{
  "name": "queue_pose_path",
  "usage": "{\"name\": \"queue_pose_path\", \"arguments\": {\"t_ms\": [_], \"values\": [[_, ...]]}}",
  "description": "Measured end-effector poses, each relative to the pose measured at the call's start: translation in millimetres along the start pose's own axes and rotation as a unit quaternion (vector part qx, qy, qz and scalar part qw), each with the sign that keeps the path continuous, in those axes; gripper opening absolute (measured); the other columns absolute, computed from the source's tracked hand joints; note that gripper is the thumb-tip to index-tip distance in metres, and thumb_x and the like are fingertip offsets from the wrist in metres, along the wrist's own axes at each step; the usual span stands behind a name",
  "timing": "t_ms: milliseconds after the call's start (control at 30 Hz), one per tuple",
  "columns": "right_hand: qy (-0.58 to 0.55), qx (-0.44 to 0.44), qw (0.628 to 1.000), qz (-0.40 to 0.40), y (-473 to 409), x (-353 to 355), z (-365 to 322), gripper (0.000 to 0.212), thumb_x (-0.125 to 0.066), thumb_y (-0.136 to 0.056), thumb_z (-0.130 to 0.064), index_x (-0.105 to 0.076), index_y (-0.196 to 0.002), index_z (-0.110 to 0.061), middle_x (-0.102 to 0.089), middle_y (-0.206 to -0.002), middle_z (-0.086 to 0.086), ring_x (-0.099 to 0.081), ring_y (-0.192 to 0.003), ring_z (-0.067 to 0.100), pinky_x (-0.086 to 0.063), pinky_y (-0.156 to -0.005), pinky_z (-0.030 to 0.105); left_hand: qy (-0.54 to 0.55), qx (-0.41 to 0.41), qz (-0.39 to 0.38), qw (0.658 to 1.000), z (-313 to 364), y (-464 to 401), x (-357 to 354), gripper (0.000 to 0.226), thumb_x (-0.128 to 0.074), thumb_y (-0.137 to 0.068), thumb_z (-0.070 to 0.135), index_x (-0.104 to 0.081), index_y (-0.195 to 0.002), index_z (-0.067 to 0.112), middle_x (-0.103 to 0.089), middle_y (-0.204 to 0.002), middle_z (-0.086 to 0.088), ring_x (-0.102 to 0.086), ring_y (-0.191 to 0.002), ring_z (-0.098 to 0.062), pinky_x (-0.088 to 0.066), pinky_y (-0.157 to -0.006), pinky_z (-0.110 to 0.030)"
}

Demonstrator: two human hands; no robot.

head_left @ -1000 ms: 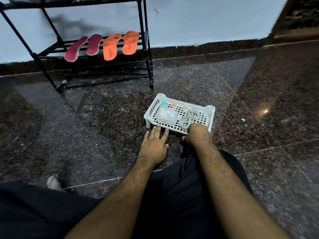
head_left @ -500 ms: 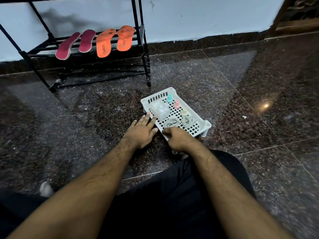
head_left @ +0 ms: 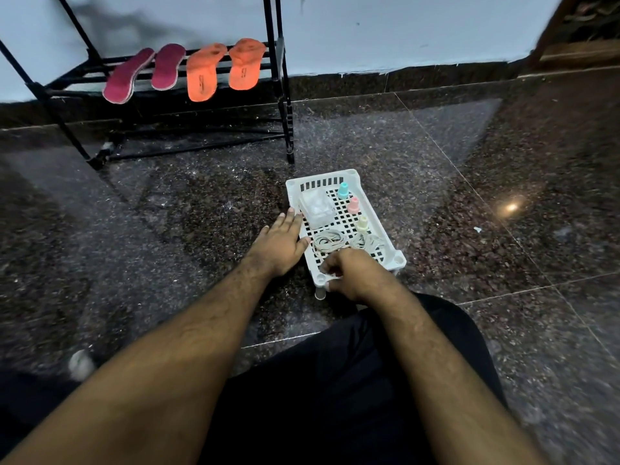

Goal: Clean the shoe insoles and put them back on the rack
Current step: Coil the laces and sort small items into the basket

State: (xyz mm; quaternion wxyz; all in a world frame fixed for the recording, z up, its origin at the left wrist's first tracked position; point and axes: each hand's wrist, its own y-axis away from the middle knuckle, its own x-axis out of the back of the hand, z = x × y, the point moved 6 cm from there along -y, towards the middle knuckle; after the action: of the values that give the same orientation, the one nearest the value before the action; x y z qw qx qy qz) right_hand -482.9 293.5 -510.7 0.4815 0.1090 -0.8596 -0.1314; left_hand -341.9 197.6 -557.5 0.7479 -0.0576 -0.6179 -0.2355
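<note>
The white plastic tray (head_left: 292, 193) has swung round since a second ago, its short end now toward the person, so this reads as setting up supplies, with cleaning not begun. At its near corner the right hand (head_left: 352, 275) curls over the rim; the left hand (head_left: 280, 245) lies flat-fingered against its left wall. Beyond the tray, two maroon insoles (head_left: 129, 77) and two orange insoles (head_left: 203, 73), soft and flat, rest on the black metal rack (head_left: 285, 105).
</note>
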Motion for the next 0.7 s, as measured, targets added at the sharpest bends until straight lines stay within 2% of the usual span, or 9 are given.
{"name": "queue_pose_path", "arguments": {"t_ms": [100, 200, 267, 333, 400, 433, 567, 633, 700], "values": [[0.032, -0.044, 0.998, 0.012, 1, 7, 12, 0.022, -0.082, -0.076, -0.022, -0.072, -0.095, -0.025, -0.07, -0.101, -0.003, -0.065, -0.096, 0.015, -0.052, -0.086, 0.026, 0.005, -0.006, 0.02, 1.0, 6, 1, 4, 0.067, -0.026, -0.108, 0.045, -0.005, -0.161, 0.011, 0.0, -0.169, -0.01, -0.007, -0.155, -0.023, -0.014, -0.125, -0.046], [0.01, -0.058, 0.998, 0.02, 0, 10, 12, 0.022, -0.086, -0.072, -0.022, -0.074, -0.091, -0.024, -0.072, -0.092, -0.006, -0.066, -0.088, 0.012, -0.054, -0.083, 0.028, 0.063, -0.021, 0.079, 0.995, 15, 6, 7, 0.057, -0.032, -0.107, 0.043, -0.034, -0.154, 0.009, -0.023, -0.164, -0.016, -0.025, -0.151, -0.028, -0.023, -0.123, -0.042], [-0.004, -0.061, 0.998, 0.028, -3, 11, 10, 0.022, -0.087, -0.071, -0.022, -0.075, -0.09, -0.023, -0.072, -0.089, -0.005, -0.067, -0.085, 0.012, -0.055, -0.081, 0.027, 0.12, -0.021, 0.089, 0.989, 18, 13, 3, 0.056, -0.03, -0.107, 0.046, -0.046, -0.146, 0.01, -0.035, -0.16, -0.016, -0.031, -0.148, -0.027, -0.03, -0.12, -0.043], [-0.012, -0.065, 0.997, 0.039, -8, 13, 9, 0.021, -0.087, -0.072, -0.022, -0.075, -0.09, -0.023, -0.073, -0.087, -0.004, -0.068, -0.084, 0.014, -0.055, -0.081, 0.027, 0.164, -0.016, 0.101, 0.981, 18, 21, 0, 0.056, -0.028, -0.105, 0.05, -0.055, -0.136, 0.011, -0.05, -0.149, -0.013, -0.045, -0.139, -0.027, -0.039, -0.113, -0.044], [-0.018, -0.068, 0.996, 0.054, -14, 15, 8, 0.02, -0.086, -0.074, -0.022, -0.074, -0.091, -0.023, -0.073, -0.088, -0.001, -0.068, -0.086, 0.016, -0.054, -0.081, 0.026, 0.186, -0.013, 0.122, 0.975, 19, 30, -2, 0.053, -0.029, -0.105, 0.051, -0.062, -0.123, 0.014, -0.063, -0.127, -0.007, -0.059, -0.119, -0.024, -0.048, -0.1, -0.041], [-0.019, -0.067, 0.996, 0.064, -17, 16, 7, 0.021, -0.085, -0.075, -0.022, -0.074, -0.092, -0.022, -0.073, -0.089, 0.0, -0.068, -0.086, 0.017, -0.053, -0.082, 0.026, 0.188, -0.016, 0.125, 0.974, 21, 34, -4, 0.053, -0.029, -0.105, 0.051, -0.062, -0.123, 0.014, -0.063, -0.125, -0.006, -0.059, -0.116, -0.022, -0.049, -0.099, -0.041], [-0.026, -0.059, 0.991, 0.114, -26, 18, 8, 0.016, -0.085, -0.074, -0.02, -0.073, -0.085, -0.022, -0.074, -0.088, 0.001, -0.068, -0.086, 0.018, -0.051, -0.078, 0.024, 0.128, -0.025, 0.135, 0.982, 31, 46, -12, 0.054, -0.037, -0.105, 0.044, -0.047, -0.147, 0.013, -0.043, -0.154, -0.01, -0.04, -0.141, -0.026, -0.035, -0.116, -0.045], [-0.015, -0.065, 0.986, 0.15, -24, 22, 11, 0.013, -0.082, -0.077, -0.017, -0.073, -0.084, -0.021, -0.072, -0.091, 0.002, -0.066, -0.089, 0.019, -0.053, -0.08, 0.025, 0.095, -0.034, 0.169, 0.98, 37, 54, -8, 0.05, -0.048, -0.103, 0.032, -0.044, -0.149, 0.013, -0.04, -0.156, -0.01, -0.038, -0.143, -0.026, -0.035, -0.116, -0.046], [0.006, -0.076, 0.974, 0.212, -14, 28, 13, 0.006, -0.076, -0.082, -0.017, -0.073, -0.087, -0.02, -0.069, -0.094, 0.004, -0.063, -0.093, 0.023, -0.055, -0.079, 0.031, 0.044, -0.066, 0.218, 0.973, 51, 63, 0, 0.046, -0.054, -0.1, 0.024, -0.049, -0.144, 0.014, -0.045, -0.152, -0.009, -0.042, -0.138, -0.025, -0.039, -0.113, -0.045]]}}
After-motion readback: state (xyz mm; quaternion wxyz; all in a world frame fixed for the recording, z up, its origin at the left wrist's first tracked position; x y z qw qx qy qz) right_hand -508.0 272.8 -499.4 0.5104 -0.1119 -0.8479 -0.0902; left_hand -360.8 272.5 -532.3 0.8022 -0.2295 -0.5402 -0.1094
